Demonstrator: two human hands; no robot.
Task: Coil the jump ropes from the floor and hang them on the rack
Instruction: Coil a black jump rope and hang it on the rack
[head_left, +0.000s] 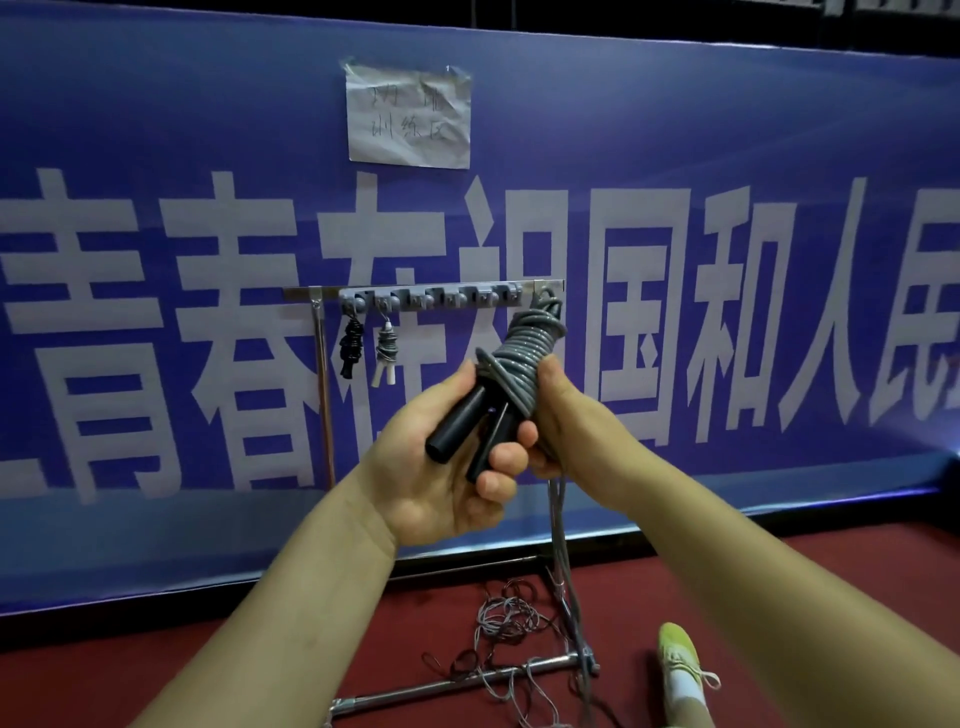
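Note:
I hold a grey jump rope (524, 345) wound into a thick coil, with two black handles (470, 423) sticking down from it. My left hand (447, 478) grips the handles from below. My right hand (558, 415) grips the lower part of the coil, thumb up on its right side. A loose strand hangs from the coil toward the floor. The coil's top is just below the right end of the rack's hook bar (431, 296). On the bar's left hooks hang a coiled black rope (351, 345) and a coiled grey rope with white handles (386, 353).
The rack stands on metal uprights (326, 395) and a floor bar (457, 680) before a blue banner with large white characters. Tangled loose ropes (506, 623) lie on the red floor by the base. My foot in a yellow-green shoe (678, 660) is at lower right.

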